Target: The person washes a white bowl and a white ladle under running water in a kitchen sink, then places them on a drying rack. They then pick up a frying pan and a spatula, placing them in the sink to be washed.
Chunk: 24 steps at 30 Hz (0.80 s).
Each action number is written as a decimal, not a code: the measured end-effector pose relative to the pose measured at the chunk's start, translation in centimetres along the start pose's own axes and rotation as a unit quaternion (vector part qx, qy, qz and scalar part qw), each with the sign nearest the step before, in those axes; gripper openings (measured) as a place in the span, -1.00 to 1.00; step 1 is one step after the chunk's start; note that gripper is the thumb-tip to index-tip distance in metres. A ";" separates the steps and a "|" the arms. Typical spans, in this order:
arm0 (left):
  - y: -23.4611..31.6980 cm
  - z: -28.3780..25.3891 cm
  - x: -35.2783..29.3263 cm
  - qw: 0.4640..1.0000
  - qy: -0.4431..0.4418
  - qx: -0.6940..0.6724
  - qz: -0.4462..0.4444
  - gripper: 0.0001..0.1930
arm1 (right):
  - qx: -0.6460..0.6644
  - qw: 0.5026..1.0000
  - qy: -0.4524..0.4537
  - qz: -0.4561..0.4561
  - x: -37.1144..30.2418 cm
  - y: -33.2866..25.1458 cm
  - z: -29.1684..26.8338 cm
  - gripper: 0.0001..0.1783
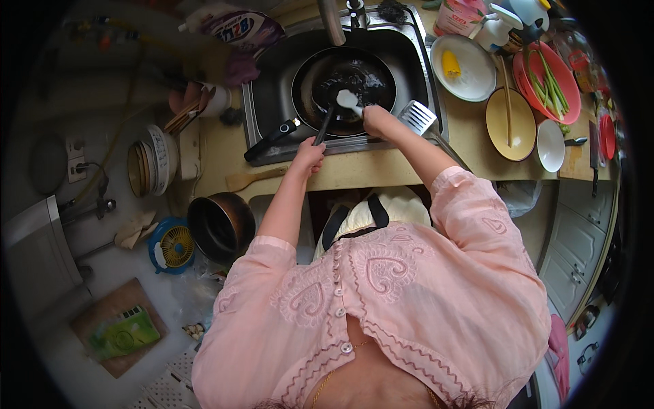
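Note:
A black frying pan (310, 75) sits in the sink (269, 61) with water glistening in it; its handle (272, 140) reaches over the front left rim. My left hand (310, 157) is closed around a dark, long-handled utensil (325, 126), whose far end over the pan is hard to make out. My right hand (376, 123) is closed on a small white rounded thing (347, 99), held against or just above that utensil's far end; its kind is unclear. A slotted metal turner (417, 117) lies across the sink's right edge, beside my right forearm.
The faucet (332, 24) hangs over the pan. Right of the sink stand a white plate (470, 75) with something yellow, a yellow bowl (507, 133), a white bowl (550, 146) and a red basin (575, 95) of green stalks. A wooden spatula (252, 178) lies at the counter's front edge.

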<state>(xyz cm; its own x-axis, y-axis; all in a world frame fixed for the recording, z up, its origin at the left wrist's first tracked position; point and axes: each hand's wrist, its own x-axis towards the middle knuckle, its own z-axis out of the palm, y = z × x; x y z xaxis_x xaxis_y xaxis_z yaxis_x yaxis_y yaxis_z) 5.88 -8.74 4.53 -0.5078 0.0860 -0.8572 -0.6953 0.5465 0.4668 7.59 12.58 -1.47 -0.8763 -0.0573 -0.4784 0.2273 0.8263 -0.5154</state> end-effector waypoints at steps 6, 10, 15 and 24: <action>1.1 -1.7 0.5 0.998 -0.042 0.018 -0.034 -0.90 | 0.198 0.971 0.126 0.051 1.3 -0.4 2.2 -0.76; 1.6 -2.7 1.2 0.998 -0.040 0.009 -0.040 -0.93 | 0.132 0.977 0.152 0.070 1.5 -0.8 2.8 -0.78; 2.3 -2.8 2.0 0.999 -0.038 0.015 -0.026 -0.90 | 0.357 0.924 0.029 0.132 -0.4 -1.4 -1.4 -0.75; 1.3 -7.8 0.6 0.985 -0.113 -0.132 0.013 -0.89 | 0.817 0.555 -0.007 0.157 -5.9 -0.4 -3.1 -0.66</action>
<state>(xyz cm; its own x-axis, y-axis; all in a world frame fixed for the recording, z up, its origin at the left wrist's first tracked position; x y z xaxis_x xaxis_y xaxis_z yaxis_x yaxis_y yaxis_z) 0.65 -14.48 6.34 -0.4215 0.2957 -0.8572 -0.8072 0.3083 0.5033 11.34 14.36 3.78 -0.6839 -0.0677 -0.7265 0.4599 -0.8129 -0.3572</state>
